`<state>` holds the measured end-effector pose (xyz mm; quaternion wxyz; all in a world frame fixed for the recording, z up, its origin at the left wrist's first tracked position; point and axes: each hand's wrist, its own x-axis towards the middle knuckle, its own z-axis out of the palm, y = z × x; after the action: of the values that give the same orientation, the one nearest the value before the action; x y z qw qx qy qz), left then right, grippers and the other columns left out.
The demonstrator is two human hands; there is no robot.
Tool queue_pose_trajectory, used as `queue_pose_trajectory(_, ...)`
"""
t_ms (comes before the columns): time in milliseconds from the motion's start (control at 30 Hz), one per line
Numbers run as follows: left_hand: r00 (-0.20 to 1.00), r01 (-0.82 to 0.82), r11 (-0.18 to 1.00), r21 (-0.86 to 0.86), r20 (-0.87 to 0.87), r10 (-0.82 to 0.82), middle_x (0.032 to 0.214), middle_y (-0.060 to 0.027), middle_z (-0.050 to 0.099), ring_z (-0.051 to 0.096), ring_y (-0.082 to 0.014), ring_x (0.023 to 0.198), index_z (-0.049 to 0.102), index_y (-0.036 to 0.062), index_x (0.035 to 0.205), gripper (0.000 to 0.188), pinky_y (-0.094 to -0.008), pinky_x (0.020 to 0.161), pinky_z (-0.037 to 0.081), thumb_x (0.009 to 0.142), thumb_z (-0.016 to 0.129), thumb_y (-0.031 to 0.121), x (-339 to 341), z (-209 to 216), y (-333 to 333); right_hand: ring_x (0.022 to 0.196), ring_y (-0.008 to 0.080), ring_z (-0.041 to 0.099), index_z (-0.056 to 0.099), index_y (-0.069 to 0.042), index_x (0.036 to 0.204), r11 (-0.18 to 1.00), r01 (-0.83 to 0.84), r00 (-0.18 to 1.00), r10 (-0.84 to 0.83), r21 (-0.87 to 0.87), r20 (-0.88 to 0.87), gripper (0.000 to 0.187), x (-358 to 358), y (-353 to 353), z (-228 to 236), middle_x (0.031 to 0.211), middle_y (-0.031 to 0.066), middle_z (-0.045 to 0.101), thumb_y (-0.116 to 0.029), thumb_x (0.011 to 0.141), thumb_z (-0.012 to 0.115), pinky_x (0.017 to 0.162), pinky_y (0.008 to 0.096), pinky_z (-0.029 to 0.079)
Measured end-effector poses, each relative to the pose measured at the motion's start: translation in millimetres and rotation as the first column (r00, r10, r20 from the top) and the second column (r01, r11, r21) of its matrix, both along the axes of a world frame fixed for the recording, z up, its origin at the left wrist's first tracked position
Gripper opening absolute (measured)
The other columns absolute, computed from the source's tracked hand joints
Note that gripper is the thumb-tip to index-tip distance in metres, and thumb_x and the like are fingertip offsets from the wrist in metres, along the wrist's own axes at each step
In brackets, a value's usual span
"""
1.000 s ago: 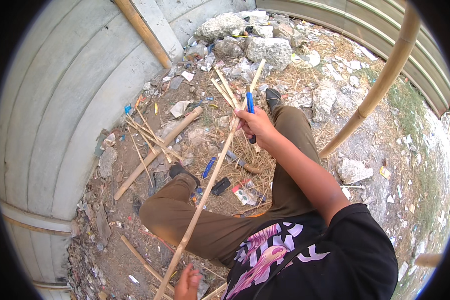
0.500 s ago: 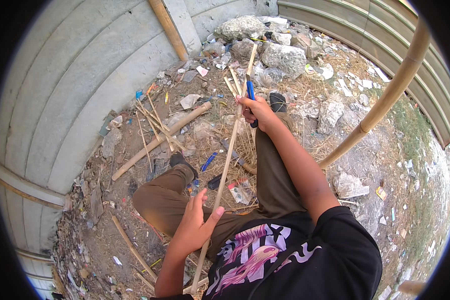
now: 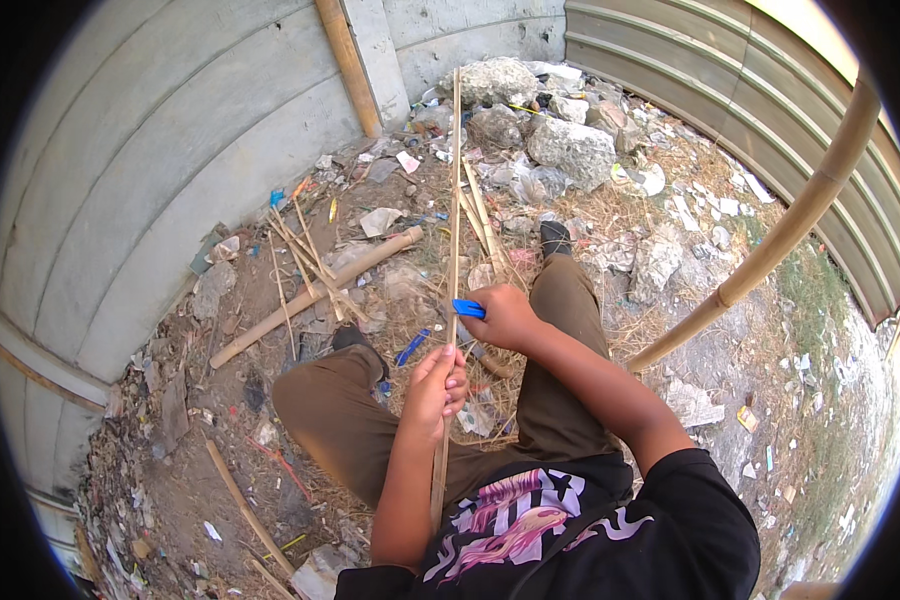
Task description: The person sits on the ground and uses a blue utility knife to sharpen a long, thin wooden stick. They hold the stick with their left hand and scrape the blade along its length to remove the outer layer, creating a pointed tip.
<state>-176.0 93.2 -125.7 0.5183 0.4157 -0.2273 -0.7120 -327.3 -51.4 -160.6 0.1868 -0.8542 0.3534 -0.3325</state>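
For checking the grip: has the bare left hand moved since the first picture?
Yes: the left hand moved forward, closer to the thick, tan bamboo pole lying at left.

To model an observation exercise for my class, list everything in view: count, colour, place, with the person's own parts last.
Long strip: 1, pale tan, running up the centre
Cutter: 1, blue, at the long strip
Shorter strips: several, tan, ground left and centre
Thick pole: 1, tan, ground left
Slim object: 1, blue, ground near centre
Rubble chunks: several, grey-white, top centre
Slanting pole: 1, tan, right
Wall: 1, grey, left
Wall pole: 1, brown, against the wall
Corrugated fence: 1, grey-brown, upper right
Litter: many, mixed colours, scattered
Shirt: 1, black, printed, bottom
Trousers: 1 pair, brown, below centre
Feet: 2, dark-covered, ground
Left hand: 1, bare, gripping long strip
Right hand: 1, bare, gripping cutter
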Motion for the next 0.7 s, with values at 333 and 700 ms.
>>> queue_pose_trajectory(333,0.983,-0.115,0.993,-0.034,0.14,0.118,0.064,0.0083,0.035,0.027,0.0003,0.046,0.05,0.0115,0.093,0.023,-0.0173,0.037,0.021,0.108,0.046,0.029,2.1,0.4,5.8,0.046,0.0311,0.059,0.059,-0.01,0.066,0.94,-0.018,1.0,0.016,-0.342,-0.009,0.031,11.3,14.3,-8.3,0.054,0.0104,0.059,-0.025,0.093,0.063,0.043,0.0434,0.045)
queue_pose_trajectory(700,0.997,-0.076,0.996,-0.042,0.018,0.077,0.066,0.007,0.034,0.026,-0.0011,0.048,0.047,0.0115,0.094,0.022,-0.0189,0.038,0.018,0.108,0.044,0.028,4.7,-0.2,9.5,0.041,0.0295,0.057,0.056,-0.011,0.061,0.9,0.152,0.988,-0.146,-0.408,0.045,0.035,21.0,16.6,-14.5,0.05,0.0088,0.057,-0.022,0.094,0.062,0.039,0.0419,0.044)
